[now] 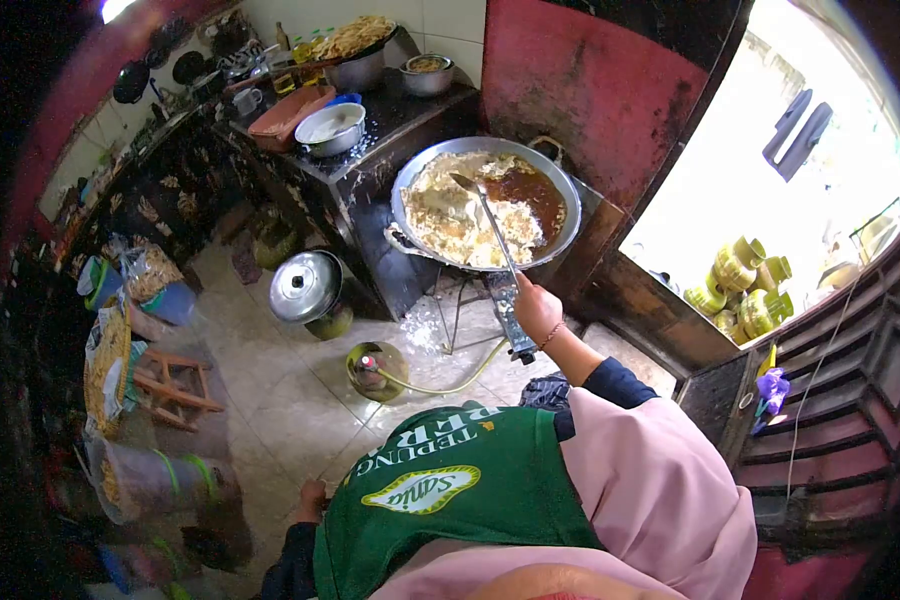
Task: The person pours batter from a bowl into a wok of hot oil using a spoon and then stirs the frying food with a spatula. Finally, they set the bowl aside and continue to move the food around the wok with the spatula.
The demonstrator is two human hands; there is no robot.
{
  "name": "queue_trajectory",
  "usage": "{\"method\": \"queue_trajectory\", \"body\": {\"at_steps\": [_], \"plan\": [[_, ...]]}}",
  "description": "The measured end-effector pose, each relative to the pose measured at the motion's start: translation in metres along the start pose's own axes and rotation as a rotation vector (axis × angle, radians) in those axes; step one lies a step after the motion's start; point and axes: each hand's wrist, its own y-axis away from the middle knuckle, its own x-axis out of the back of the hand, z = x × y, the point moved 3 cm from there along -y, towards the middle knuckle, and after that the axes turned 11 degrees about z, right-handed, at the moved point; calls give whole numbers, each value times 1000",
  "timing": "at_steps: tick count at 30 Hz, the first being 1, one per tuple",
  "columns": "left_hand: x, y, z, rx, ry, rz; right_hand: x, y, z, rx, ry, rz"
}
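My right hand (538, 310) is closed around the handle of a long metal spatula (494, 222). The spatula's blade rests among pale, foamy frying pieces (440, 205) in a wide wok (406, 176). Dark brown oil (535, 195) shows on the wok's right side. Low at my left side hangs my left hand (313, 497), beside the green apron (510, 470); its fingers are too small and partly hidden to make out.
A gas cylinder (375, 372) with a hose stands on the floor below the wok. Left of it is a lidded pot (306, 286). A white basin (332, 130) sits on the black counter (395, 130). A wooden stool (175, 388) and bags are at left; green cylinders (740, 280) are outside.
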Motion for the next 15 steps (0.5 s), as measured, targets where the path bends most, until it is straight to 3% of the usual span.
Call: {"method": "queue_trajectory", "body": {"at_steps": [2, 4, 7, 8, 11, 15], "plan": [[-3, -6, 1, 14, -20, -12, 31, 10, -8, 34, -14, 46], [-12, -35, -8, -310, -291, -57, 55, 19, -6, 89, -56, 94], [-24, -58, -18, -872, -744, -70, 63, 19, 8, -29, -24, -86], [-30, -60, -15, -1087, -1169, 4, 66, 19, 12, -79, -18, -148], [-19, -48, -8, -1130, -1178, -11, 69, 14, 29, -127, -93, -51], [-15, -48, 2, -1033, -1108, 27, 113, 14, 38, -264, -44, 36]]}}
